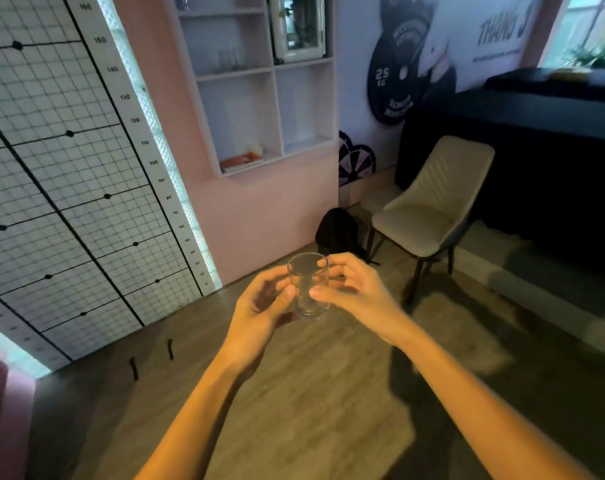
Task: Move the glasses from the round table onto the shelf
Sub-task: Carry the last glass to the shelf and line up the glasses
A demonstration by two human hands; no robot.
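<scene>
A clear drinking glass (pixel 308 287) is held upright in front of me, above the wooden floor. My left hand (pixel 263 306) wraps its left side, thumb on the front. My right hand (pixel 349 289) grips its right side, thumb pressed near the middle. A white wall shelf (pixel 277 74) with several open compartments hangs on the pink wall ahead. Faint clear glasses (pixel 229 58) stand in one upper compartment. The round table is out of view.
A beige chair (pixel 429 209) stands to the right of the shelf, a black bag (pixel 337 230) on the floor beside it. A dark counter (pixel 536 140) fills the right side. A gridded height chart (pixel 69 168) covers the left wall. A red and white item (pixel 242 161) lies in the lowest shelf compartment.
</scene>
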